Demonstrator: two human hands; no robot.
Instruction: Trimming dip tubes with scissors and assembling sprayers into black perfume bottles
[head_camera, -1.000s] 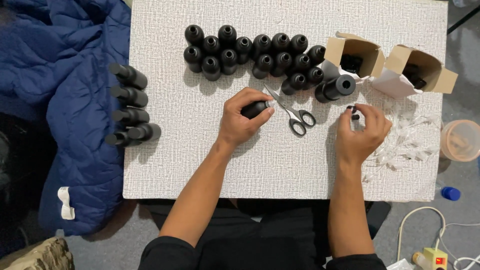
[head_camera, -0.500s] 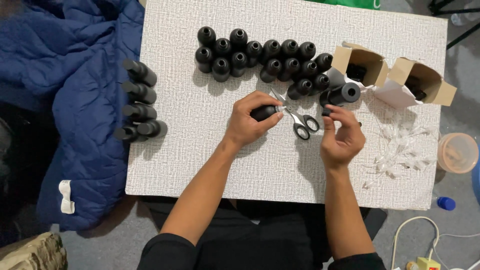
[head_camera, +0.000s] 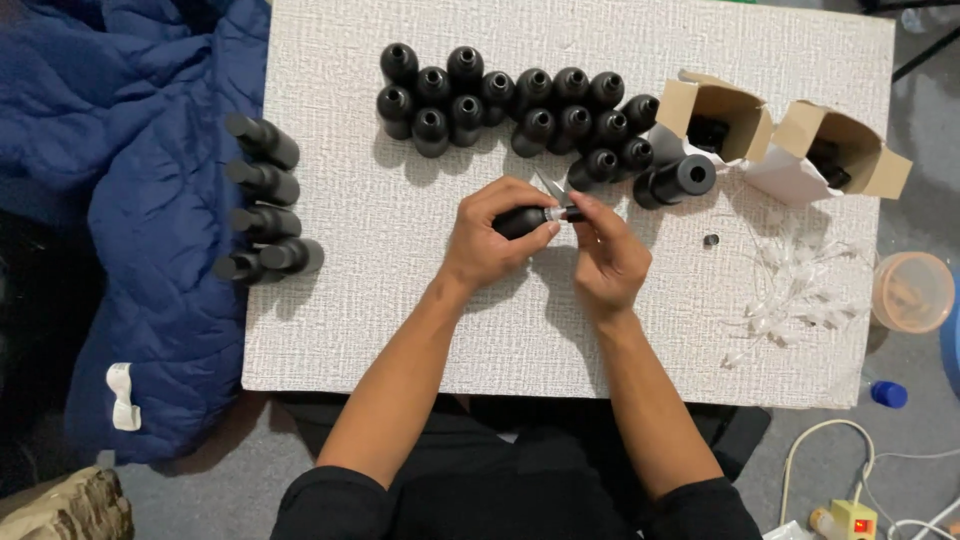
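Head view: both forearms are reaching up from the worktop's (head_camera: 330, 330) near edge, meeting around its middle. Left hand (head_camera: 490, 240) is curling closed around a small black bottle (head_camera: 522, 221) lying on its side. Right hand (head_camera: 608, 258) is pinching narrow at the bottle's neck, fingertips (head_camera: 578, 205) touching it. Scissor blades (head_camera: 549, 185) are poking out just behind. Standing black bottles (head_camera: 520, 100) are crowding the far edge.

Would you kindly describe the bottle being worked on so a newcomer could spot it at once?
Start at the white table and find the cluster of upright black bottles along its far edge. Just nearer, the left hand grips one black bottle. Unlike the others, it lies sideways, with the right hand at its neck.
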